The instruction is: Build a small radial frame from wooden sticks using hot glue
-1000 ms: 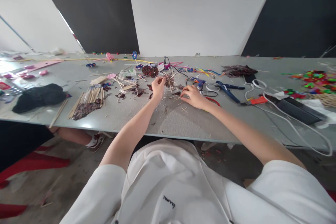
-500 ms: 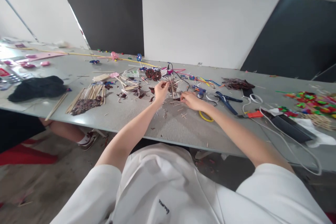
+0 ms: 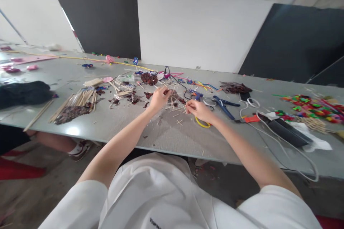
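Near the middle of the grey table, my left hand is closed, its fingertips pinching a stick piece made of thin wooden sticks with brown material. My right hand is just to the right, fingers pressed together at the end of a thin dark strip; what exactly they hold is too small to make out. Short cut sticks lie on the table below the hands. Behind my left hand sits a dark red-brown round bundle. A blue glue gun rests behind my right hand.
Blue-handled pliers, a yellow ring-shaped handle and a white cable lie to the right, with colourful pieces farther off. Leftward are a stick bundle and dark cloth. A person's leg shows below the table.
The view has shifted, so the table items appear farther left. My right hand has risen slightly off the table, its fingers now pinched together. My left hand still grips the stick piece, which looks tilted.
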### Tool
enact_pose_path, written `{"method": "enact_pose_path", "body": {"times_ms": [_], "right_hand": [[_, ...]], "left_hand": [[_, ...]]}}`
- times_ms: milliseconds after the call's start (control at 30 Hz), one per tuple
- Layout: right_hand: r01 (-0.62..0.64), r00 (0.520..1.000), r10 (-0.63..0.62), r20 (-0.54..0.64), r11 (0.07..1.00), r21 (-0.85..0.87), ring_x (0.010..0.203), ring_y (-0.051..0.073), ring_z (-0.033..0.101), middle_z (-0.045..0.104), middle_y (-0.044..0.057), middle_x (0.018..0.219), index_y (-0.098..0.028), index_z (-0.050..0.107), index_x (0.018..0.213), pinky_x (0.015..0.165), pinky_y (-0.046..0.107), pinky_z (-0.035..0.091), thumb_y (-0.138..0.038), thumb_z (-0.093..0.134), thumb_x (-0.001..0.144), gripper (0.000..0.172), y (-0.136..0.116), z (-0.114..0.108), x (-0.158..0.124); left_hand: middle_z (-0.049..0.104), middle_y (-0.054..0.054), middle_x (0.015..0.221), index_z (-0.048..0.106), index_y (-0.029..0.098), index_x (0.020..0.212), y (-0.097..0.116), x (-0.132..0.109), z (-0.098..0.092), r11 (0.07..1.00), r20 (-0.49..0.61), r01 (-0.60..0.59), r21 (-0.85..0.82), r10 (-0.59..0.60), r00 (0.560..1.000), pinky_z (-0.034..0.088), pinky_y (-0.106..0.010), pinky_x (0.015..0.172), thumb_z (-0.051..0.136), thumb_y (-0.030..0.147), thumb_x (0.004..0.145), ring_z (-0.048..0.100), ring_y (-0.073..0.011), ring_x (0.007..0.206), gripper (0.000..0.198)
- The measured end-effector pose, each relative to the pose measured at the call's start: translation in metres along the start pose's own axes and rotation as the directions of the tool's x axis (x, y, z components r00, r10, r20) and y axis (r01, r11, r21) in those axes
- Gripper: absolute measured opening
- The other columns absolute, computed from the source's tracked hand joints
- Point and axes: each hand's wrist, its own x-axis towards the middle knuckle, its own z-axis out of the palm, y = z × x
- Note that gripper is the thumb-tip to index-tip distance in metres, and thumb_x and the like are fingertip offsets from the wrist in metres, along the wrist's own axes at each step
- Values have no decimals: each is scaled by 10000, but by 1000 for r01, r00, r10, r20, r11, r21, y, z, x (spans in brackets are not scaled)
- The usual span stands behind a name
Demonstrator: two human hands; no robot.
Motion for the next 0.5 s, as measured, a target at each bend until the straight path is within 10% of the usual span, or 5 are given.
{"method": "enact_pose_path", "body": {"times_ms": [500], "right_hand": [[-19, 993, -2, -118, 984, -175, 616, 182, 465, 487, -40, 685, -269, 369, 834, 621, 327, 322, -376, 498, 1005, 240, -27, 9, -18]], "left_hand": [[613, 16, 634, 652, 195, 712, 9, -7, 15, 967, 146, 193, -165, -169, 975, 368, -261, 597, 664, 410, 865, 520, -138, 600, 264]]}}
